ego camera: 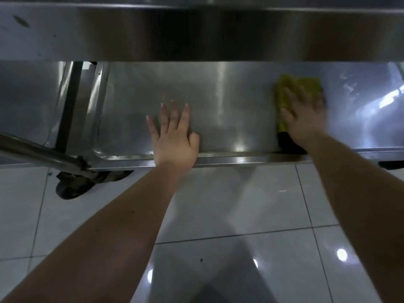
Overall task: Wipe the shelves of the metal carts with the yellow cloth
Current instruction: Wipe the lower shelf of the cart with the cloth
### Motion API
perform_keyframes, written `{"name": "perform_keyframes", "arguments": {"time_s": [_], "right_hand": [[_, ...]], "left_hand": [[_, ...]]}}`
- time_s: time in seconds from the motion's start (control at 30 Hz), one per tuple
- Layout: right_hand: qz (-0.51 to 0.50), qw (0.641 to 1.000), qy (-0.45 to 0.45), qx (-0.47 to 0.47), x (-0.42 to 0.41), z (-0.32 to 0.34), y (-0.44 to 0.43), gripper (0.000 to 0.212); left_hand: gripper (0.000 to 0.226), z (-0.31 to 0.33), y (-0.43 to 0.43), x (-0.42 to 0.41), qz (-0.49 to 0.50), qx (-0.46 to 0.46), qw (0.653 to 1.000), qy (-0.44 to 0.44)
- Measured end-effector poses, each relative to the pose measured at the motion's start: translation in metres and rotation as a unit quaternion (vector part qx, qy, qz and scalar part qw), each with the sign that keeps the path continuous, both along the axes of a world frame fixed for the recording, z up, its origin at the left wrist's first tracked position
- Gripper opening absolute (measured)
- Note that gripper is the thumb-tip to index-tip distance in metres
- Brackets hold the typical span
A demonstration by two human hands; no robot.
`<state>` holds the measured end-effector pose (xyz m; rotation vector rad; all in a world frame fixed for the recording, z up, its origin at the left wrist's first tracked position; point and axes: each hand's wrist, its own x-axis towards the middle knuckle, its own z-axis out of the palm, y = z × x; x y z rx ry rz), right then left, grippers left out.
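Both forearms reach forward and down from the near side, bare and nearly straight. The left hand [175,138] lies palm-down on the lower shelf [229,106], fingers spread and straight, its grip wide and holding nothing. The shelf is brushed steel, smooth and glossy, with a raised lip along its near edge. The upper shelf [196,33] juts out above it. To the right, the right hand [302,119] is blurred and presses flat on the yellow cloth [310,84], a crumpled, nubby rag on the shelf's right part. Its fingers look extended, not curled round it. At near left a dark caster [70,189] stands on the shiny tiled floor [240,204].
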<state>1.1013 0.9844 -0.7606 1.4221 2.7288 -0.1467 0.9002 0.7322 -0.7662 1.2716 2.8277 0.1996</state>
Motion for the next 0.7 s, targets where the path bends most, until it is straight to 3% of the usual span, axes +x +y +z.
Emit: {"name": "perform_keyframes", "arguments": {"time_s": [0.1,0.17,0.33,0.5,0.6,0.7], "right_hand": [[-0.159,0.986,0.017,-0.036,0.068,0.007,0.006,0.063],[-0.182,0.982,0.015,-0.045,0.064,0.006,-0.008,0.063],[-0.022,0.999,-0.012,-0.027,-0.034,-0.001,-0.085,0.057],[0.182,0.981,0.014,-0.065,-0.110,-0.002,-0.185,0.058],[0.201,0.978,0.021,-0.061,-0.089,0.001,-0.162,0.056],[0.106,0.994,-0.003,-0.034,-0.036,0.001,-0.110,0.055]], "left_hand": [[0.069,0.001,0.001,0.002,-0.016,-0.004,1.000,0.004],[0.067,0.001,0.001,0.002,-0.021,-0.007,1.000,0.004],[0.068,0.000,0.000,0.002,-0.017,-0.009,1.000,0.003],[0.074,0.001,-0.003,0.001,0.038,0.035,0.998,-0.029],[0.076,0.001,-0.005,0.001,0.022,0.043,0.998,-0.032],[0.075,0.000,-0.004,0.000,0.019,0.033,0.999,-0.023]]}}
